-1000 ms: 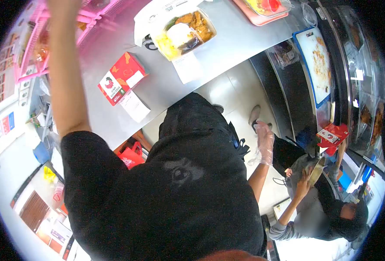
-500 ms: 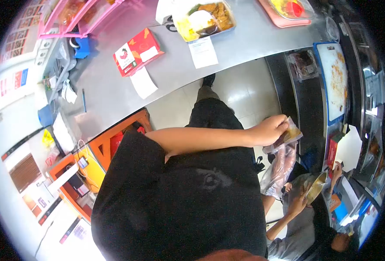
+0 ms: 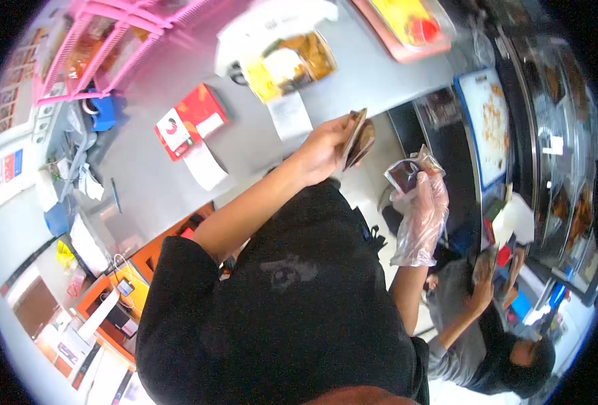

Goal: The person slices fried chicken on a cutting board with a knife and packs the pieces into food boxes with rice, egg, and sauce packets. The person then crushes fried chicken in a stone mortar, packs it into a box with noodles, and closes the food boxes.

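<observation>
My bare left hand (image 3: 322, 150) is closed on small flat brownish packets (image 3: 360, 140), seen nearly edge-on above the gap beside the counter. My right hand (image 3: 426, 209), in a clear plastic glove, grips a small clear packet of dark sauce (image 3: 403, 175) to the right. On the steel counter, an open takeaway box (image 3: 289, 67) contains a white mound, yellow pieces and browned food. A white paper slip (image 3: 289, 116) lies in front of that box. Left of it sits a closed red box (image 3: 192, 120) with another slip (image 3: 205, 166) at its near side.
Pink plastic baskets (image 3: 103, 50) stand at the back left. A pink tray (image 3: 395, 42) with yellow food is at the far end. A blue-rimmed board (image 3: 481, 128) with crumbs lies right. A co-worker (image 3: 468, 310) handles a container at lower right.
My left hand has moved left and up, away from my right hand, carrying packets. My gloved right hand has come up into clearer view with a sauce packet. The view has turned slightly.
</observation>
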A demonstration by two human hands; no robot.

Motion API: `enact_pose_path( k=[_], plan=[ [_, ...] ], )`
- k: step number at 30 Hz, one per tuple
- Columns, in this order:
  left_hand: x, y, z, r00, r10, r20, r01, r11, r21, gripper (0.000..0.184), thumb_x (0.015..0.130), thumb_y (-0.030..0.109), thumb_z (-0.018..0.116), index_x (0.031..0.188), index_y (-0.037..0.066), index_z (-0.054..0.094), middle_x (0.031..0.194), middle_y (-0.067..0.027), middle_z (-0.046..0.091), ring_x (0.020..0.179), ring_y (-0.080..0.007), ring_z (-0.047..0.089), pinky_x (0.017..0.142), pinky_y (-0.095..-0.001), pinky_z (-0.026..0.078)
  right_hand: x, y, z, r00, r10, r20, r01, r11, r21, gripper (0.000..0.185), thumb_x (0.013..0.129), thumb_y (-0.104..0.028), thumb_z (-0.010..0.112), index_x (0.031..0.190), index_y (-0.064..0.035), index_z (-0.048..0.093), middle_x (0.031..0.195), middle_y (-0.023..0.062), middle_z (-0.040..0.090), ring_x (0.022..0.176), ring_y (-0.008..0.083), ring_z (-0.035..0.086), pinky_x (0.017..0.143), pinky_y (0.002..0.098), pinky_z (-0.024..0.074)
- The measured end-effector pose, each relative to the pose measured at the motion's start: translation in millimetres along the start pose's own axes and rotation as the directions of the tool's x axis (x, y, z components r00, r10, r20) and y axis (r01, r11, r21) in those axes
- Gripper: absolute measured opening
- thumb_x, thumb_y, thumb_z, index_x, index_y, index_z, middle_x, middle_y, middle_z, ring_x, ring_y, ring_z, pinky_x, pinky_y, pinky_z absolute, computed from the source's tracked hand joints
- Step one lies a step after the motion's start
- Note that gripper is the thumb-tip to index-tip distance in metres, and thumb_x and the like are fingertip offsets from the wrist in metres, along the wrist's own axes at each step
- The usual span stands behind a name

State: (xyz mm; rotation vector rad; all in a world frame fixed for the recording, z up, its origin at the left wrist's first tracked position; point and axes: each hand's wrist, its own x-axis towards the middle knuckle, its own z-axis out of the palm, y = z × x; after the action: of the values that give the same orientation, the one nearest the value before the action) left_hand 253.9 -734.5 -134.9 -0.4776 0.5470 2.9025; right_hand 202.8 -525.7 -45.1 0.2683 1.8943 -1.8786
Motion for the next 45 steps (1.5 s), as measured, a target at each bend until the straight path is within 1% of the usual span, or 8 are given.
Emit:
enact_pose_path(
  k=[4,11,23,31,33,38,42,45],
  plan=[
    [-3,55,-24,0.989,0.148,0.028,-0.15,0.97,0.192,0.035,0.106,0.033,0.055,0.131,0.009,0.056,0.102,-0.0018,0.068,0.08,-0.013,0.066,0.062,-0.03,0.057,47,-28,61,0.979,-0.082,0.189,0.096,0.993,-0.064,0.041,0.092,-0.017,0.07,0.13,-0.0019,0.061,0.107,0.0067,0.07,0.086,0.0127,0.066,0.066,0.0262,0.0546],
    [-50,126,-50,0.946,0.293,-0.136,-0.257,0.938,0.235,0.028,0.108,0.02,0.05,0.131,0.003,0.05,0.119,-0.008,0.062,0.109,-0.016,0.063,0.094,-0.0332,0.054,118,-120,233,0.816,-0.237,0.528,0.349,0.929,-0.122,0.046,0.09,-0.006,0.066,0.135,-0.0033,0.06,0.107,0.0075,0.071,0.093,0.018,0.07,0.068,0.0267,0.0577],
    [-124,172,10,0.735,0.589,-0.336,-0.514,0.807,0.29,0.016,0.108,0.024,0.052,0.12,0.012,0.052,0.1,0.0021,0.056,0.087,-0.0076,0.058,0.074,-0.0256,0.05,246,-242,615,0.016,-0.593,0.805,1.0,0.004,-0.017,0.034,0.086,-0.022,0.067,0.116,-0.0058,0.071,0.104,0.0184,0.074,0.1,0.0352,0.07,0.092,0.0451,0.0525],
    [-51,158,52,0.584,0.636,-0.504,-0.512,0.771,0.379,0.017,0.107,0.024,0.053,0.117,0.01,0.052,0.099,0.0014,0.054,0.083,-0.0109,0.054,0.073,-0.0263,0.047,289,-254,524,-0.341,-0.547,0.765,0.933,-0.1,0.345,0.023,0.095,-0.018,0.064,0.114,-0.0049,0.07,0.107,0.0172,0.071,0.101,0.0317,0.068,0.093,0.0409,0.0529],
    [-23,146,34,0.718,0.613,-0.329,-0.535,0.789,0.302,0.019,0.106,0.026,0.055,0.116,0.01,0.052,0.098,0.0011,0.055,0.081,-0.0125,0.057,0.072,-0.0277,0.049,287,-276,443,-0.381,-0.424,0.822,0.923,-0.124,0.364,0.023,0.099,-0.02,0.061,0.114,-0.0061,0.071,0.105,0.0158,0.07,0.104,0.0332,0.066,0.097,0.0418,0.0511],
    [75,135,74,0.756,0.548,-0.359,-0.434,0.83,0.351,0.015,0.107,0.02,0.056,0.118,0.01,0.052,0.111,-0.0014,0.057,0.096,-0.0111,0.054,0.087,-0.0293,0.046,366,-327,305,-0.384,-0.515,0.767,0.917,-0.119,0.38,0.026,0.098,-0.026,0.064,0.113,-0.0056,0.071,0.107,0.0148,0.07,0.102,0.034,0.066,0.095,0.0416,0.0519],
    [156,138,91,0.717,0.642,-0.27,-0.373,0.682,0.629,0.012,0.104,0.011,0.057,0.115,0.006,0.053,0.109,-0.0022,0.059,0.1,-0.0089,0.055,0.086,-0.0281,0.045,461,-404,224,0.174,-0.632,0.755,0.971,0.238,-0.024,0.031,0.1,-0.031,0.064,0.115,-0.0056,0.073,0.104,0.0085,0.073,0.095,0.0188,0.067,0.088,0.0358,0.0539],
    [197,167,145,0.577,0.792,-0.201,-0.29,0.429,0.855,0.011,0.103,0.011,0.061,0.111,0.005,0.056,0.092,-0.0003,0.061,0.087,-0.0076,0.058,0.077,-0.0268,0.047,613,-444,191,0.197,-0.778,0.596,0.972,0.077,-0.221,0.031,0.1,-0.033,0.06,0.114,-0.0077,0.071,0.102,0.0117,0.074,0.094,0.0248,0.069,0.085,0.0377,0.0534]
  ],
)
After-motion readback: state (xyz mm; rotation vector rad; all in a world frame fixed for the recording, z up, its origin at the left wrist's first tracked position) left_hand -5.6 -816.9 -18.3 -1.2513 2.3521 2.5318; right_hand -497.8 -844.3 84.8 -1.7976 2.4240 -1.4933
